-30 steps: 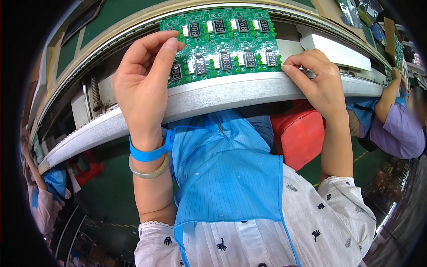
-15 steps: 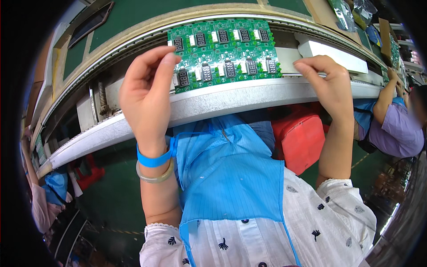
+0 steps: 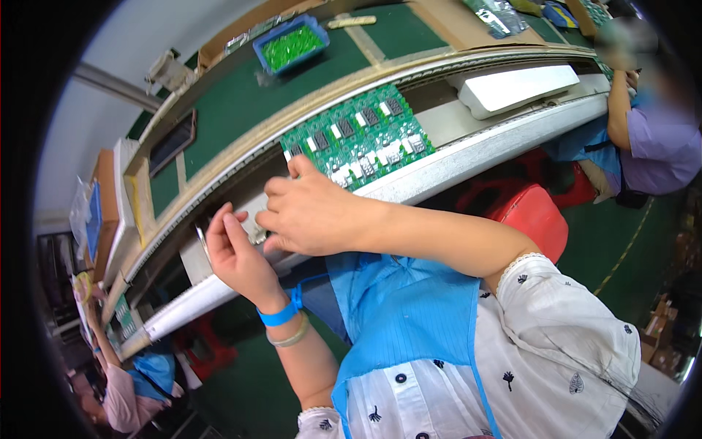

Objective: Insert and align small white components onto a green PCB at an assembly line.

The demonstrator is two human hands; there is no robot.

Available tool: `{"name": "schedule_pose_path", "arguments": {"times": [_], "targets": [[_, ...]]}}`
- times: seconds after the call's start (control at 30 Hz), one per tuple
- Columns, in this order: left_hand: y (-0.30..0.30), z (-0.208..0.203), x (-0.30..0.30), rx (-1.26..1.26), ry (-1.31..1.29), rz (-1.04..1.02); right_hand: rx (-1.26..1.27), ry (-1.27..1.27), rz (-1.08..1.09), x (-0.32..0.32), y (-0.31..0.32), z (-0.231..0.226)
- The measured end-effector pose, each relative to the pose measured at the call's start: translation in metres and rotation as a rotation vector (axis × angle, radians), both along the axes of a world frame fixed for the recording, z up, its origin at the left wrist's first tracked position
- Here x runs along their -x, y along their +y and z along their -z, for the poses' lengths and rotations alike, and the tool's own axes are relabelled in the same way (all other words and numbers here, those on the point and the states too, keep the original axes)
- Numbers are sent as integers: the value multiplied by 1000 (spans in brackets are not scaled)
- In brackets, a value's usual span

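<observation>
A green circuit board panel lies on the metal-edged rail track in front of me. It carries rows of dark digit displays and white parts; glare washes out its near row. My right hand reaches across my body to the panel's near left corner, fingers spread and one fingertip overlapping the corner. Whether it touches cannot be told. My left hand hovers over the track, left of my right hand and clear of the panel. Its fingers curl toward the thumb, and whatever they might hold is hidden.
Beyond the track, a blue tray of small green parts stands on the green bench. A dark flat-framed object lies farther left. A white block rests along the track at right. Co-workers sit at both ends; a red stool stands nearby.
The view has swung left, bringing the blue tray in. My right hand has crossed from the panel's right side to its left corner. My left hand has moved away from the panel.
</observation>
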State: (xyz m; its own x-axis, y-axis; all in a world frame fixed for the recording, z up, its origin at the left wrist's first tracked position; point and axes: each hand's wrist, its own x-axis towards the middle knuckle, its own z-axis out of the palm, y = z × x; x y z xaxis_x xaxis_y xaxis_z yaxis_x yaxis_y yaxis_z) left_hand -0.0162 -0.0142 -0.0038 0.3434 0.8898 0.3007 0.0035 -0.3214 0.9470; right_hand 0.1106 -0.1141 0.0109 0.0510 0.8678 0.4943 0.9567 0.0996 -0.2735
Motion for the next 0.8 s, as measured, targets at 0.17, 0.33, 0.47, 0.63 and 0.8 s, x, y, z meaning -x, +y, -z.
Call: {"name": "schedule_pose_path", "arguments": {"times": [0.17,0.33,0.47,0.63,0.8], "targets": [[-3,-2,0,5,-15,39,183,-79,53,-5,-2,5],[-4,0,-7,-35,1,78,175,-129,166,-24,-29,9],[-3,-2,-3,-70,39,80,225,-138,286,-44,-56,8],[1,6,1,-81,35,117,294,-98,470,-83,-101,5],[0,5,1,-95,44,91,519,-21,667,-129,-136,-9]]}}
